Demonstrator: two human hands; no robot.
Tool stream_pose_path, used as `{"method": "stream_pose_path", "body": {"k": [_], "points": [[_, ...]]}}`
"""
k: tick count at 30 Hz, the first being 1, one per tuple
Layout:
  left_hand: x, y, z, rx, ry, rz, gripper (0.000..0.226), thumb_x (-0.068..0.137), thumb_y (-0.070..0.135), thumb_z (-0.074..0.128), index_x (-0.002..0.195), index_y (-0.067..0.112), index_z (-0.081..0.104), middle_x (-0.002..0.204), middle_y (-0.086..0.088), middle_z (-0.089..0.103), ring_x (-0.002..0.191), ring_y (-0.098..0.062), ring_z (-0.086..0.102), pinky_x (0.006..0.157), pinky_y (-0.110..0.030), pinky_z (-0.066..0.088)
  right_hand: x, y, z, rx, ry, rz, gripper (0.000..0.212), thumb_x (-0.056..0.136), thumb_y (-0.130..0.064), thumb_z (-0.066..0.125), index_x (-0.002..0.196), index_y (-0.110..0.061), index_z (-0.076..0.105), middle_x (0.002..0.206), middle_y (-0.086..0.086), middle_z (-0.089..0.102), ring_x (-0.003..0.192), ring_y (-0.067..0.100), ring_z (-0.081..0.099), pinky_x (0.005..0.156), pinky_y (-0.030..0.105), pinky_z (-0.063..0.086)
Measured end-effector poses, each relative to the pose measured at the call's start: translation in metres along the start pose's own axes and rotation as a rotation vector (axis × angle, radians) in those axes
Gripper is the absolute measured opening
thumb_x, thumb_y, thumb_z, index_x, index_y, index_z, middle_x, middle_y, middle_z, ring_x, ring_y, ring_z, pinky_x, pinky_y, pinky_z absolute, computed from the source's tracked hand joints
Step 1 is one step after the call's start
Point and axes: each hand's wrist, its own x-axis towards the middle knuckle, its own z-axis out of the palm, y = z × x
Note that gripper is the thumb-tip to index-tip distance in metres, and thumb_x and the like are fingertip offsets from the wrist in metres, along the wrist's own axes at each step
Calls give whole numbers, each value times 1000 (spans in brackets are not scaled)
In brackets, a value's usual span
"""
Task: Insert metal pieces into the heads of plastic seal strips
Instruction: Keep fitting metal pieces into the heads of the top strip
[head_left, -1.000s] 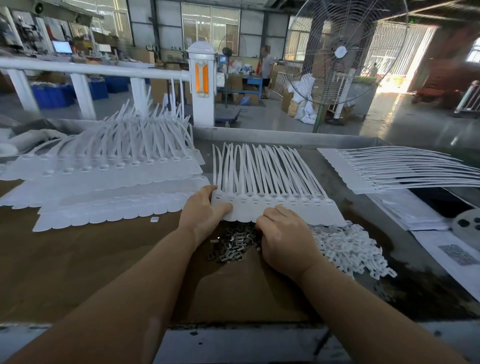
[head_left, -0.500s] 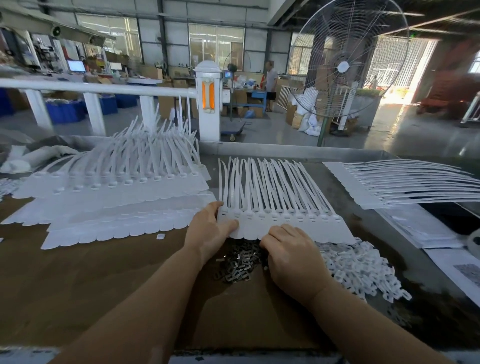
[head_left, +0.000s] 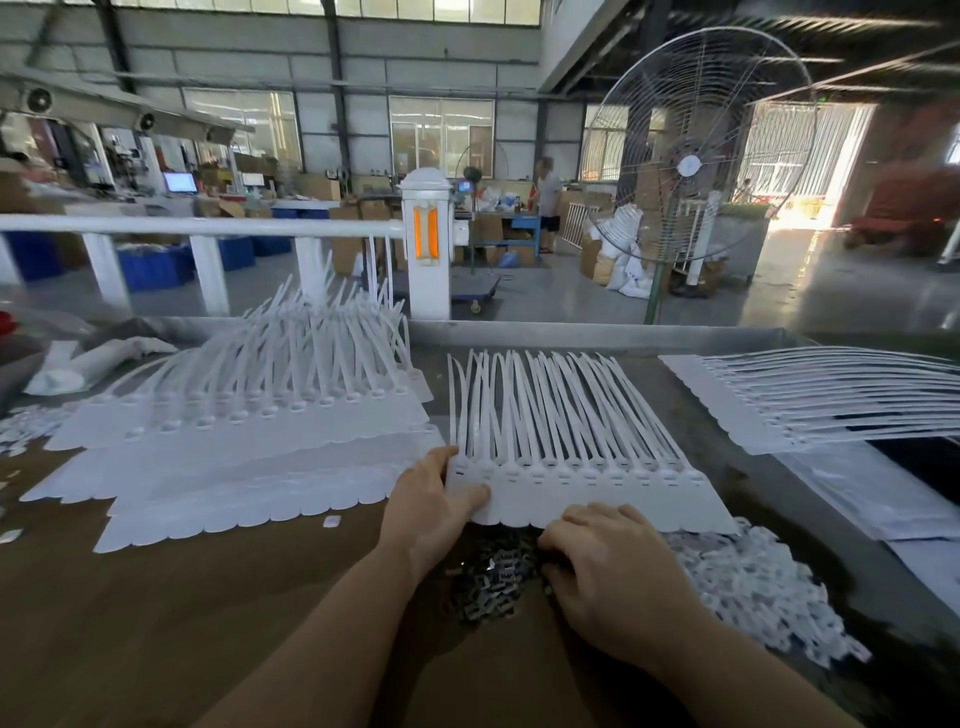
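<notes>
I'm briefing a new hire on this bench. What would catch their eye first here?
First the fan of white seal strips mid-table, its left end held by the left hand. Just below it, the right hand rests at a dark heap of metal pieces, with a white pile of small plastic parts to its right. Behind stands a big pedestal fan.

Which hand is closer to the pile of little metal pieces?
Right. The right hand reaches into the metal pieces; the left hand sits just above, holding the seal strips.

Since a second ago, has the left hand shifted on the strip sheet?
No. The left hand still grips the left end of the strip sheet, thumb on top; only the camera moved.
</notes>
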Motion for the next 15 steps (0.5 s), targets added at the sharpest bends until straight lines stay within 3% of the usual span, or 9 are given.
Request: {"method": "stream_pose_path", "body": {"k": [7,11,15], "points": [[0,0,-1,-13,-12,-6,60,82,31,68,136,18,44,129,-4,55,119,-22,49,103,-36,38,1,0,1,18,-34,7,23,94,-26,37,103,-25,58,102,-6,55,98,14,48,83,25,32],[2,1,-1,-58,-27,-32,60,81,28,70,134,17,45,124,-3,56,109,-18,53,93,-27,40,4,-1,-2,40,-58,30,21,93,-24,41,102,-21,60,101,-4,56,96,16,50,84,26,37],[11,4,-2,-96,-35,-98,58,78,23,72,130,15,48,113,1,54,102,-16,51,88,-28,39,10,-4,-7,106,-75,119,18,91,-24,48,101,-20,63,100,-3,58,95,17,52,82,29,42]]}}
